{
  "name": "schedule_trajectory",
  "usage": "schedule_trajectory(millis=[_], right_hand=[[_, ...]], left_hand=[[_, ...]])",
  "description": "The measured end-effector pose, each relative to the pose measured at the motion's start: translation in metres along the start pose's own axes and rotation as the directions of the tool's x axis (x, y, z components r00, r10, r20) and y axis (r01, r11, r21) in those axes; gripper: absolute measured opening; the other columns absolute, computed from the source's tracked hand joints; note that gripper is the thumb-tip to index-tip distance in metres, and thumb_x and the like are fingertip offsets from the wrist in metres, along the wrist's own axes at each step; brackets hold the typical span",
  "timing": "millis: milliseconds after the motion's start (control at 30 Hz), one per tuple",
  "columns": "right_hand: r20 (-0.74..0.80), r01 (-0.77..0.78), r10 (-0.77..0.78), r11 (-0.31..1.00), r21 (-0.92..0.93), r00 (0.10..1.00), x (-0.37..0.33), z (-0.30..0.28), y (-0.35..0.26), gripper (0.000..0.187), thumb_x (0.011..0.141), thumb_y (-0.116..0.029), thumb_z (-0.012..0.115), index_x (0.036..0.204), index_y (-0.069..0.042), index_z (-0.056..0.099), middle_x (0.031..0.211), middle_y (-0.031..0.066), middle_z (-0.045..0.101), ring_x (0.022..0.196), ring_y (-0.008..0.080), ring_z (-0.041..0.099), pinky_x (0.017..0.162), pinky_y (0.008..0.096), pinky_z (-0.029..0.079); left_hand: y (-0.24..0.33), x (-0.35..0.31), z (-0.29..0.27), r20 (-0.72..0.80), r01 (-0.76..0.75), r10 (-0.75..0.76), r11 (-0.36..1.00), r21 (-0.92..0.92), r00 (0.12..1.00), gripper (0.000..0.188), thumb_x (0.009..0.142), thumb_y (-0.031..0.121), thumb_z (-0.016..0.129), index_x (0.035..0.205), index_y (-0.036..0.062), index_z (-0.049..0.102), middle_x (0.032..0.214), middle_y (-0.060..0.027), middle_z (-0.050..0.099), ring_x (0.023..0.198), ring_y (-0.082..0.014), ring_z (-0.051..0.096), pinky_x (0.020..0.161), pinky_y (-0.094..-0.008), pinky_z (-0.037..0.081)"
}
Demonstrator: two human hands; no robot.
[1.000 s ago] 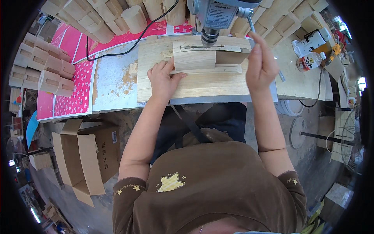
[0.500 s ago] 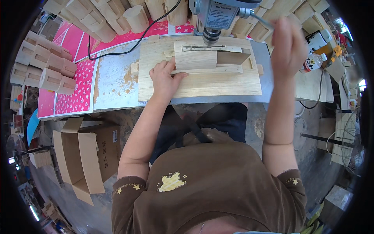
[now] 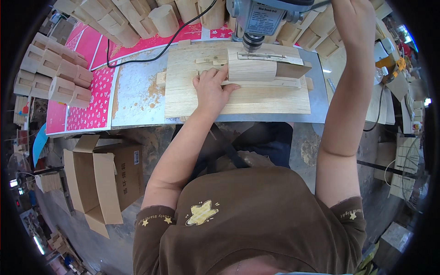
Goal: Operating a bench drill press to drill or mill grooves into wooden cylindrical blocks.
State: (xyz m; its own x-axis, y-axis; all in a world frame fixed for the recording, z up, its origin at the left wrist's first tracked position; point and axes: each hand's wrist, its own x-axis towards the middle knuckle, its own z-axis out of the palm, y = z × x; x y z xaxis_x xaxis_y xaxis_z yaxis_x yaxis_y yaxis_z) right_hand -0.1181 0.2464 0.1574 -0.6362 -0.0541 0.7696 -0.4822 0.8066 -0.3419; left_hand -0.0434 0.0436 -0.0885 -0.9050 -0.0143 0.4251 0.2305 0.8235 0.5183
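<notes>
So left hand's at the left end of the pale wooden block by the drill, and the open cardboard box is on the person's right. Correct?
Box side is wrong: the head view shows the open cardboard box on the person's left. The left hand is at the left end of the pale wooden block by the drill.

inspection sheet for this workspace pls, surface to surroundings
Surface: table bears a flat wooden board; sawdust left of it
Job's things: wooden block on the board, by the drill
Clutter: bottle at right, partly hidden by right arm; cut wood pieces, left
Hands: left hand touches the block's left end; right hand at the drill's lever, grip unclear
Cables: black cable left of the drill; another at the table's right
Surroundings: open cardboard box on the floor, left
</notes>
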Motion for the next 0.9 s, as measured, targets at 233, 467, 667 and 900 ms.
schedule_trajectory(millis=[233,467,667,900], right_hand=[[-0.033,-0.001,0.011,0.957,0.29,0.999,-0.104,0.006,-0.005,0.021,0.093,-0.013,0.052,0.091,0.002,0.067,0.061,-0.0033,0.048,0.056,0.0036,0.042,0.052,0.0188,0.031],[-0.178,0.084,-0.017,0.923,0.375,0.984,-0.153,0.055,0.028,0.009,0.082,0.0,0.057,0.086,0.001,0.065,0.067,0.0068,0.058,0.059,0.0195,0.052,0.057,0.0294,0.041],[-0.18,0.163,-0.103,0.916,0.365,0.978,-0.158,0.071,0.041,0.009,0.082,-0.003,0.059,0.09,-0.002,0.065,0.067,0.0062,0.055,0.061,0.0221,0.051,0.065,0.0316,0.039],[-0.187,0.142,-0.08,0.928,0.345,0.979,-0.092,0.016,0.006,0.017,0.09,-0.008,0.052,0.087,0.004,0.063,0.064,0.0018,0.051,0.056,0.0093,0.045,0.054,0.0223,0.034]], left_hand=[[0.003,0.001,-0.003,-0.018,-0.005,0.005,1.0,-0.021,1.0,0.056,0.063,0.033,0.078,0.114,0.0143,0.063,0.078,-0.0007,0.056,0.085,-0.0213,0.052,0.083,-0.0372,0.03],[0.002,0.0,-0.001,-0.019,-0.01,0.01,1.0,-0.005,1.0,0.055,0.064,0.032,0.078,0.114,0.0142,0.063,0.077,-0.0013,0.054,0.084,-0.021,0.051,0.083,-0.037,0.03],[0.003,0.001,-0.001,-0.024,-0.017,0.017,1.0,-0.017,1.0,0.055,0.064,0.032,0.078,0.114,0.0141,0.063,0.077,-0.0014,0.053,0.083,-0.0211,0.051,0.082,-0.0371,0.03],[0.001,-0.002,-0.007,0.004,0.04,-0.04,0.999,-0.004,0.999,0.058,0.063,0.032,0.079,0.116,0.0162,0.063,0.08,-0.0018,0.057,0.087,-0.0221,0.052,0.085,-0.0379,0.031]])
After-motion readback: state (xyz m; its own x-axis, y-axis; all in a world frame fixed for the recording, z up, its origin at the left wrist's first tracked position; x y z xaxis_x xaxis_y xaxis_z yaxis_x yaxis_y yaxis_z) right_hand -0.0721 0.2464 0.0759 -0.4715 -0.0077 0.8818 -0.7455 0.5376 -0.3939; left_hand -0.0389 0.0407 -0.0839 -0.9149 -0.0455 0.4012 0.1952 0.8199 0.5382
